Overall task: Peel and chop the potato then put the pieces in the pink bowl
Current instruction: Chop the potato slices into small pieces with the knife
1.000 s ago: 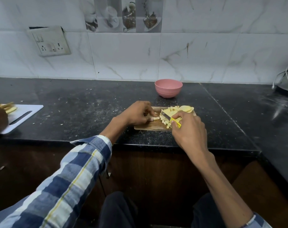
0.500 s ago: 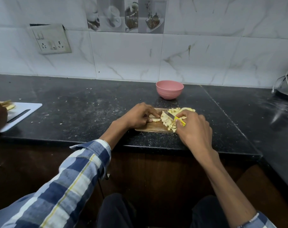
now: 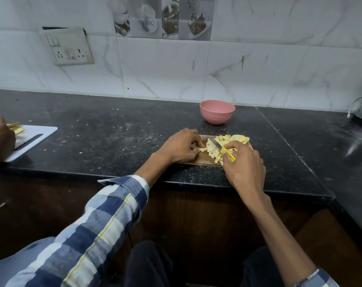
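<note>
Chopping nearly done | right hand [image 3: 243, 162] gripping knife [image 3: 222, 149] over pieces [image 3: 214, 149] on board [image 3: 200, 159] | left hand [image 3: 181, 148] pinching 1 piece | bowl [image 3: 217, 111] awaiting pieces

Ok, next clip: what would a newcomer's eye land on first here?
First, the pile of pale chopped potato on the wooden cutting board at the counter's front edge, with the right hand gripping a yellow-handled knife over it and the left hand pinching a piece beside it. Next, the pink bowl standing just behind the board, near the tiled wall. At far left, another person's hand works at a white cutting board.
</note>
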`<state>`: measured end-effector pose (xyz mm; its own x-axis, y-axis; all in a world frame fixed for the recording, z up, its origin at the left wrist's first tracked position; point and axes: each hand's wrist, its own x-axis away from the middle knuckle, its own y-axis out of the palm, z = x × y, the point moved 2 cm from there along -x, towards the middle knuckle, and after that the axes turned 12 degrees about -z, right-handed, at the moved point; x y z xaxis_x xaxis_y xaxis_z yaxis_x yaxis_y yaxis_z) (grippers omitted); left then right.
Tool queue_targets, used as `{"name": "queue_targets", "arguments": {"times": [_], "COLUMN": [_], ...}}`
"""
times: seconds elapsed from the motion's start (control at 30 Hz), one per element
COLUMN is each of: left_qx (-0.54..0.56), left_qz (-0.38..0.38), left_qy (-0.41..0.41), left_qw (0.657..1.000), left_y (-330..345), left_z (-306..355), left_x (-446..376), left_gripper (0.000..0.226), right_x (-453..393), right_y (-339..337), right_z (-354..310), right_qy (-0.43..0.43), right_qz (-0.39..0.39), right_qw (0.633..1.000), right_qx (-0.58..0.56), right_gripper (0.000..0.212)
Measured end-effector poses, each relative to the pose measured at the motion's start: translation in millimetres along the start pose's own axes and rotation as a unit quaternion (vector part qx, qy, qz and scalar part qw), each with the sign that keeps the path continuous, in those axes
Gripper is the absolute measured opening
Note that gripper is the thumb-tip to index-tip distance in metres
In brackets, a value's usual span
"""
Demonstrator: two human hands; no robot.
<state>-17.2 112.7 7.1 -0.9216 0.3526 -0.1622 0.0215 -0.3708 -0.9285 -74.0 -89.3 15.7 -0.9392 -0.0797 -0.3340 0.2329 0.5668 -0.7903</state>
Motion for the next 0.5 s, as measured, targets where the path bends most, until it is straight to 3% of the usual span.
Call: {"name": "queue_targets", "arguments": {"times": [0.27, 0.5], "left_qx": [-0.023, 0.021], "left_qz": [0.069, 0.061], "left_qy": [-0.057, -0.022], "left_qw": [0.996, 0.998], "left_y": [10, 10], "left_z": [15, 0], "left_x": [5, 7], "left_gripper": [0.021, 0.016], "right_x": [0, -5], "right_y": [5, 10], "right_z": [1, 3], "right_qy": [-0.002, -0.017], "right_qz": [-0.007, -0.013], "right_qw": [1.0, 1.0], "right_qx": [-0.008, -0.004], "right_gripper": [0.021, 0.023]}}
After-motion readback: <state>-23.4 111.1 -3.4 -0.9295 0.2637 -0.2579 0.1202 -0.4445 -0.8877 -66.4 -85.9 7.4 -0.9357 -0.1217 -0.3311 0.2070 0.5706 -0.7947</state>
